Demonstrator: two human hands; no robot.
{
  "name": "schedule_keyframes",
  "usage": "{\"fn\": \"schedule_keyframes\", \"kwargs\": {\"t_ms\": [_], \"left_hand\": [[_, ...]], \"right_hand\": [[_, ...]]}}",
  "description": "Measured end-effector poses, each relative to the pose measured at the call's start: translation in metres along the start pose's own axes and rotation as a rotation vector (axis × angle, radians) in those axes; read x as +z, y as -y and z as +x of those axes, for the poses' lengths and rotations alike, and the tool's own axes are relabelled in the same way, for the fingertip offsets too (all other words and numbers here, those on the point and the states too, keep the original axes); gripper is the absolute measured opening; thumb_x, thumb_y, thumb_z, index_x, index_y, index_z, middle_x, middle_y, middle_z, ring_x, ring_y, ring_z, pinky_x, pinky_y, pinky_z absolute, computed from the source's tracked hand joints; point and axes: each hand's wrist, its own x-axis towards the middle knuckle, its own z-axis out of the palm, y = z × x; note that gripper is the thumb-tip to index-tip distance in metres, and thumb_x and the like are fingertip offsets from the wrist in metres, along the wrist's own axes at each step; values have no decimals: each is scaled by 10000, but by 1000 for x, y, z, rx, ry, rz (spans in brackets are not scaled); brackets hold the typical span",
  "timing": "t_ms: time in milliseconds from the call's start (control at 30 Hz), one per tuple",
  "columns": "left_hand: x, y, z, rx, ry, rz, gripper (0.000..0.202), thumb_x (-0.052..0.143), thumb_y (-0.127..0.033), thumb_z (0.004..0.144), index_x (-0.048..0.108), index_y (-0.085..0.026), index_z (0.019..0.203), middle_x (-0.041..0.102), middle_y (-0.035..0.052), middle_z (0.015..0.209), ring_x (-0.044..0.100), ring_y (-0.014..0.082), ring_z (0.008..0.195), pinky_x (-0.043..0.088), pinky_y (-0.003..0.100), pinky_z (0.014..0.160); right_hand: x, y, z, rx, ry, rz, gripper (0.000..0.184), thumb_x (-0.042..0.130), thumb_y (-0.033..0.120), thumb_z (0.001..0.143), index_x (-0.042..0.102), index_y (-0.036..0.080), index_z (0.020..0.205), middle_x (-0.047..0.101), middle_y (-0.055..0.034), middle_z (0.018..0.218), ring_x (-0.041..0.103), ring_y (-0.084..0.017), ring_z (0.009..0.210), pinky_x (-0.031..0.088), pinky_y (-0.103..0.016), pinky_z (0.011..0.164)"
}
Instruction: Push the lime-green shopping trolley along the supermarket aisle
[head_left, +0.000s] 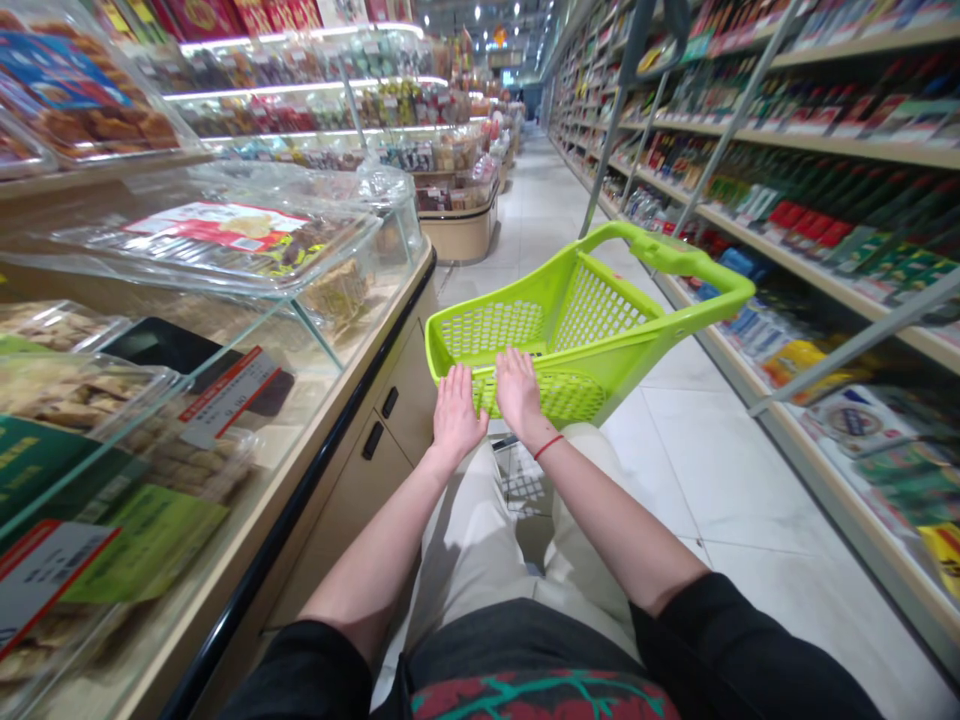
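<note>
The person's forearms are reaching forward from black sleeves [300, 665] over beige trousers [469, 540], with a red-and-green patterned cloth [540, 695] showing at the bottom edge. A thin red cord [549, 447] is circling the right wrist. The left grip [459, 415] and right grip [519, 392] are lying palm-down just beside each other, fingers spread and not clamped, on the near end of a lime-green plastic shopping basket [667, 290] with mesh sides and a long curved handle [675, 255]. A pale wire rack [521, 478] is showing below the basket. To the left, a glass-fronted display table [300, 440] is holding packaged biscuits [60, 395] and a sealed tray of baked goods [217, 245], above cream cabinet doors [394, 400]. To the right, a long shelf [825, 265] is carrying rows of colourful packets beside the white tiled floor [712, 470]. Far ahead, the aisle is stretching past lit pastry cases [315, 110] and a round display stand [457, 235].
</note>
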Motion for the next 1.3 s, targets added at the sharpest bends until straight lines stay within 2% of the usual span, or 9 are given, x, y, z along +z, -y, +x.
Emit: {"fn": "schedule_keyframes", "kwargs": {"t_ms": [167, 333, 433, 533, 733, 867, 967, 1100, 1300], "left_hand": [[2, 4, 1, 11, 18, 9, 896, 585, -232, 761, 216, -41, 1555, 332, 229, 1605, 244, 332, 1530, 207, 525, 1261], [3, 4, 0, 1, 16, 26, 880, 571, -226, 773, 208, -41, 1553, 333, 227, 1605, 239, 327, 1531, 209, 528, 1260], [2, 2, -2, 11, 15, 31, 837, 570, -226, 794, 240, -24, 1536, 329, 240, 1602, 228, 329, 1535, 212, 519, 1261], [1, 1, -2, 10, 7, 21, 828, 582, -219, 796, 253, -8, 1526, 330, 252, 1597, 230, 339, 1533, 217, 520, 1261], [1, 0, -1, 3, 7, 12, 817, 593, -207, 797, 271, 16, 1514, 332, 262, 1592, 247, 352, 1525, 222, 508, 1264], [0, -1, 0, 0, 14, -4, 827, 596, -201, 792, 264, -1, 1522, 328, 253, 1598, 240, 346, 1528, 222, 514, 1263], [0, 0, 1, -22, 22, 3, 845, 609, -209, 781, 264, 22, 1518, 328, 269, 1592, 232, 351, 1530, 207, 508, 1268], [-1, -6, 5, -39, 23, 37, 867, 609, -247, 780, 256, 43, 1517, 303, 279, 1600, 203, 353, 1538, 176, 502, 1272], [1, -46, 24, 113, 122, 24, 893, 577, -274, 781, 220, 10, 1548, 255, 220, 1640, 177, 320, 1549, 150, 473, 1273]], "right_hand": [[8, 34, 8, -133, 138, 128, 481, 404, 66, 933, 560, 51, 1389, 501, -205, 1507, 415, -213, 1449, 222, -426, 1254], [2, 31, 8, -193, 172, 136, 515, 388, 57, 923, 538, 54, 1416, 487, -191, 1522, 405, -208, 1458, 207, -419, 1260], [-6, 12, 6, -168, 181, 85, 543, 407, 33, 889, 535, 50, 1417, 492, -197, 1516, 412, -218, 1452, 208, -432, 1254], [-19, -19, 7, -89, 172, -6, 535, 417, 24, 877, 561, 53, 1391, 512, -193, 1501, 439, -237, 1429, 210, -437, 1246], [-62, -88, 14, 48, 90, -222, 408, 380, 25, 918, 667, 77, 1203, 657, -180, 1298, 560, -233, 1261, 228, -421, 1211], [-79, -104, 19, 91, 87, -282, 365, 380, 22, 935, 689, 84, 1119, 700, -166, 1148, 599, -205, 1129, 201, -392, 1197], [-77, -100, 18, 88, 96, -291, 347, 373, 44, 952, 691, 89, 1081, 703, -156, 1097, 594, -200, 1079, 203, -383, 1191], [-63, -75, 14, 42, 97, -284, 348, 346, 66, 963, 669, 96, 1092, 685, -135, 1084, 572, -218, 1079, 216, -399, 1193], [-45, -31, 8, -29, 114, -235, 358, 338, 90, 970, 654, 84, 1138, 686, -149, 1131, 583, -229, 1104, 232, -415, 1189]]}}
